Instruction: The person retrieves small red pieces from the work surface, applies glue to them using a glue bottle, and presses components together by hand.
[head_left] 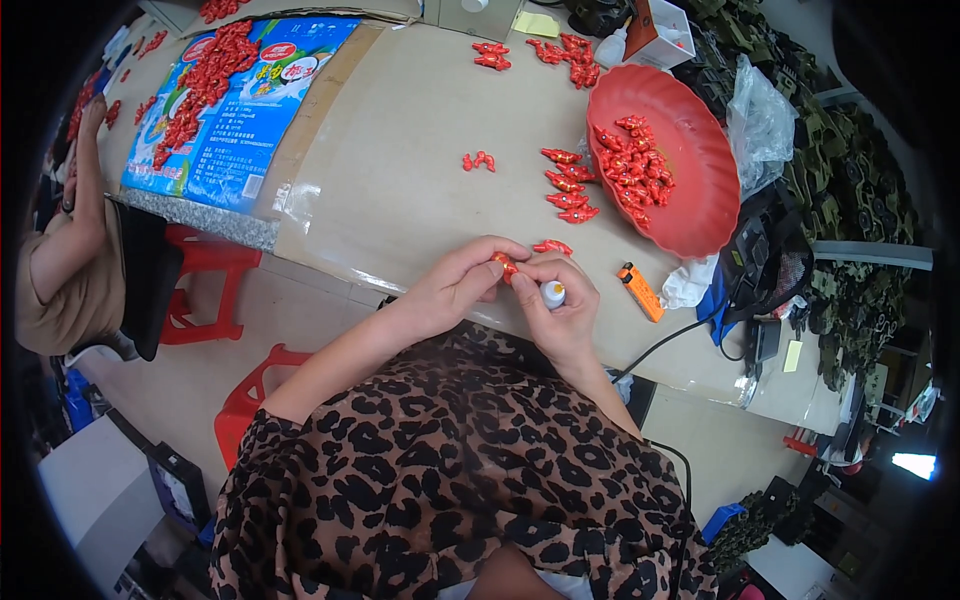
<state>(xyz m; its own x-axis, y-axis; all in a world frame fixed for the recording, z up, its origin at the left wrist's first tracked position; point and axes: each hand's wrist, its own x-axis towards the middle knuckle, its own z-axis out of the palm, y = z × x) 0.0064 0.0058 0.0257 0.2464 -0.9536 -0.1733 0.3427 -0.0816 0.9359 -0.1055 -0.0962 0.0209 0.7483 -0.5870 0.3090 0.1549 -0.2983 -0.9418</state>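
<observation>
Near the table's front edge, my left hand [450,285] pinches a small glossy red plastic piece [506,267] with gold marks, apparently a small figurine. My right hand [566,318] meets it from the other side, its fingers closed on the same piece. A small white bottle [552,293] with a yellowish tip is also tucked in my right hand. Just beyond my fingers lies one red figurine [552,246]. Several more figurines [570,187] form a column beside a scalloped red bowl [708,165], which holds a heap [635,165] of them.
Two small red parts [479,161] lie mid-table. More red pieces [491,56] sit at the back. An orange item [640,292] with a dark end and white tissue [690,282] lie right. Red pieces cover a blue printed sheet [255,130] at left, near another person's arm [88,210].
</observation>
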